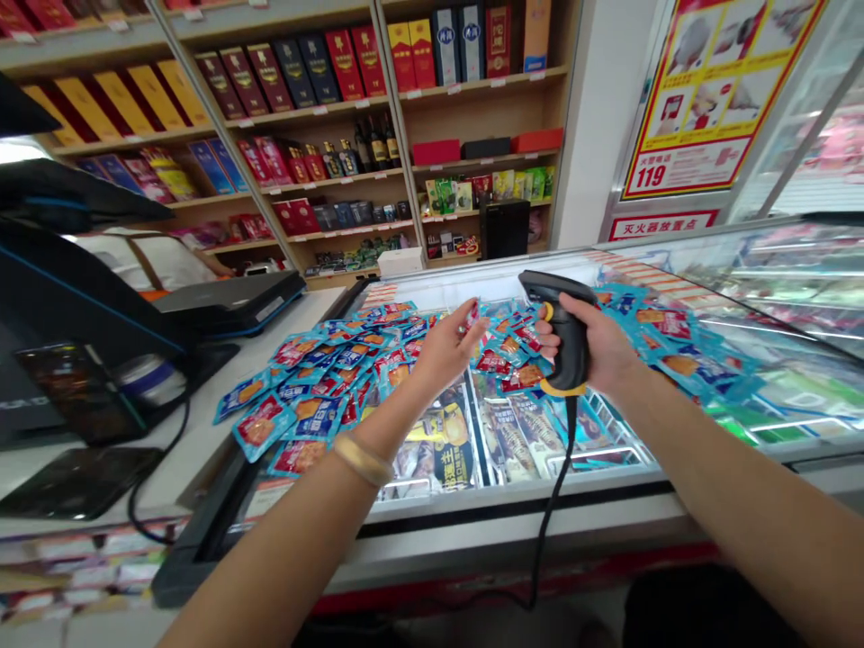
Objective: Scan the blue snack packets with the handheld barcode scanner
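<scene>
My right hand [594,337] is wrapped round the grip of a black barcode scanner [571,333] with yellow trim, its head tilted up and pointing left. The scanner's cord runs down over the front of the freezer. My left hand [449,342] is raised over a heap of small blue and red snack packets [324,378], its fingers bent together. A small reddish patch shows at those fingertips; what it belongs to is unclear. More snack packets [675,337] lie to the right, behind my right hand, on the glass top of the freezer [513,504].
At the left stand a dark checkout machine [81,297], a flat black device [229,301] and a phone [77,391]. Frozen goods [438,445] show under the glass. Shelves of boxed bottles [303,72] line the back. Someone in white [128,256] is partly visible behind the counter.
</scene>
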Motion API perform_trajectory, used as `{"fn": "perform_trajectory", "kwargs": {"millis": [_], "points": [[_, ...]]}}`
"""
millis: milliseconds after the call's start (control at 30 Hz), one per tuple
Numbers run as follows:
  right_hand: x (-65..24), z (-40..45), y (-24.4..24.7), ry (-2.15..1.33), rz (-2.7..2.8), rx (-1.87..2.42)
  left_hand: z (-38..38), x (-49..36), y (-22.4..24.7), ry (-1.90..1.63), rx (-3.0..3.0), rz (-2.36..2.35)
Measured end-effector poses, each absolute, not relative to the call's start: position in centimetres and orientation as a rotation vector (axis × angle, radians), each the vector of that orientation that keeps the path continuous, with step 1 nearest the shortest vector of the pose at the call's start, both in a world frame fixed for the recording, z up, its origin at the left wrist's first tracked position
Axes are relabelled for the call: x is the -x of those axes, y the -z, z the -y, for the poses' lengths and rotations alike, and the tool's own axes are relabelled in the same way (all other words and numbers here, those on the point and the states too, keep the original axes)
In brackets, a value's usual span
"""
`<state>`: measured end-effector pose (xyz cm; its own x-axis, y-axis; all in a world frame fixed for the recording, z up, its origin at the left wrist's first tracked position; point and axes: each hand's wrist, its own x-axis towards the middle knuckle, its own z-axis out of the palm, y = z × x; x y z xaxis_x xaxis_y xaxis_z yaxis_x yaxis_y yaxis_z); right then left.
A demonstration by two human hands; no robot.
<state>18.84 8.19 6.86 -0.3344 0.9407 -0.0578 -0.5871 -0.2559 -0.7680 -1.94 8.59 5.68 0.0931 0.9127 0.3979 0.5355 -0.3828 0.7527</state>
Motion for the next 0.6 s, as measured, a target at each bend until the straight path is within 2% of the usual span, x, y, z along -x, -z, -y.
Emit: {"fn": "perform_trajectory", "kwargs": {"millis": [167, 400, 600], "points": [[-24.5, -8.4, -7.2, -1.649, 0.773, 0.687, -10.4, -5.1, -7.3, -0.945, -2.422, -1.502], [-27.9, -8.3, -6.2, -1.544, 0.737, 0.777, -12.2, -11.0, -5.7, -0.459, -2.568, -1.609], [-27.9, -8.4, -6.0, -1.577, 0.702, 0.743, -11.5, -9.3, -5.7, -0.519, -2.545, -1.636]]}}
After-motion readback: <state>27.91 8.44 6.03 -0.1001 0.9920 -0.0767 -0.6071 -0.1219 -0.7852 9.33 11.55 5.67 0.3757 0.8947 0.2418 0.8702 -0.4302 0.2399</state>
